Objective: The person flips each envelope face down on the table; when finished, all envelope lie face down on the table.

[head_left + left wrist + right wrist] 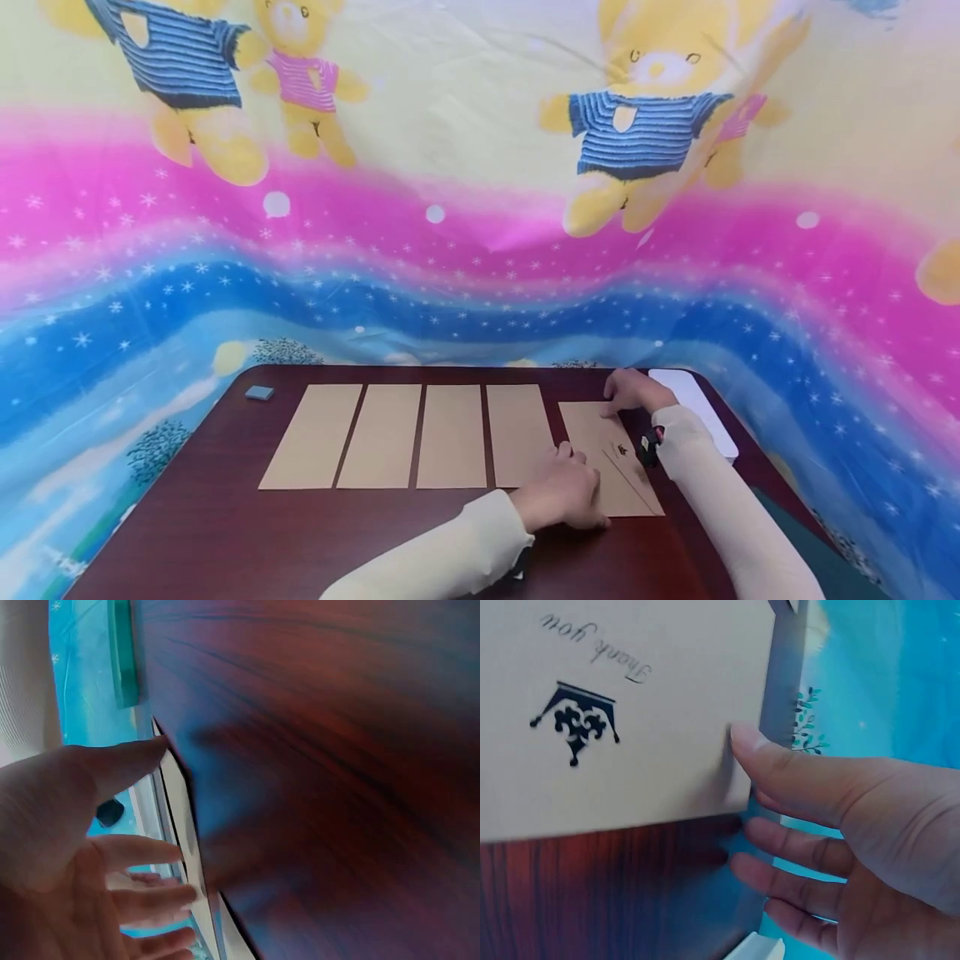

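Observation:
A rectangular tan kraft paper card (592, 425) lies at the right end of a row, printed with "Thank you" and a black crown (576, 724). My left hand (566, 492) is at its near left side. In the left wrist view the thumb (135, 761) reaches one end of the card's edge, with loosely bent fingers spread farther along it. At the far right corner is my right hand (636, 392). Its thumb (761, 750) rests on the card's edge in the right wrist view, while the other fingers extend past the corner.
Several plain tan cards (453, 437) lie side by side to the left on the dark wood table (225, 533). A small blue-grey block (259, 392) sits at the far left. Beyond my right hand is a white flat object (693, 408). A patterned cloth (480, 208) hangs behind.

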`<state>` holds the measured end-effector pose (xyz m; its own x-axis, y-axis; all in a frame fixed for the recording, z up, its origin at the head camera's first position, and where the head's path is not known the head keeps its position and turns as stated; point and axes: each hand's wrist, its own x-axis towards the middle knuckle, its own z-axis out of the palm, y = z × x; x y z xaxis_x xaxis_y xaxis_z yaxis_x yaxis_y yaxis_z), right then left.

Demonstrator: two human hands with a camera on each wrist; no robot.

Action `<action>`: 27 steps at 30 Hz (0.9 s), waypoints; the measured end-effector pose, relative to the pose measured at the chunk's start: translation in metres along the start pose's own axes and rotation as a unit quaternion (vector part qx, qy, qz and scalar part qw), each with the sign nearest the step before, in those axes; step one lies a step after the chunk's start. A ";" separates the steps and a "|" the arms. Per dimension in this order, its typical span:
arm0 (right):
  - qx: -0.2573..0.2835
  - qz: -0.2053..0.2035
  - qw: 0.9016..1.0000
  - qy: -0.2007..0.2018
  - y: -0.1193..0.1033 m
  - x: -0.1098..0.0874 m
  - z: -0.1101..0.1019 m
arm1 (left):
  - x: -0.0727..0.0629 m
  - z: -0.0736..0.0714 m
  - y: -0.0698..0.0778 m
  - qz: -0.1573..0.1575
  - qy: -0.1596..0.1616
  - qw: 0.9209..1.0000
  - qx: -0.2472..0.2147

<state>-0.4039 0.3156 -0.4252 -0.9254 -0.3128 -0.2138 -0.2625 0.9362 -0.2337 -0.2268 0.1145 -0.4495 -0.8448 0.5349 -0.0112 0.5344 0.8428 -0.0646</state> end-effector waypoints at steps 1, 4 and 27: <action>0.002 0.004 1.000 -0.001 -0.001 0.001 0.001 | 0.003 0.000 0.005 -0.015 -0.004 1.000 0.015; 0.007 0.013 1.000 0.004 -0.002 0.003 0.001 | 0.009 0.001 0.012 -0.038 -0.009 0.998 0.056; 0.055 -0.073 0.996 0.005 0.018 0.007 0.007 | 0.011 0.004 -0.002 0.014 0.012 0.999 0.038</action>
<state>-0.4131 0.3294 -0.4375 -0.8826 -0.4416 -0.1611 -0.3629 0.8579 -0.3637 -0.2374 0.1188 -0.4534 -0.8280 0.5607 0.0098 0.5541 0.8206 -0.1403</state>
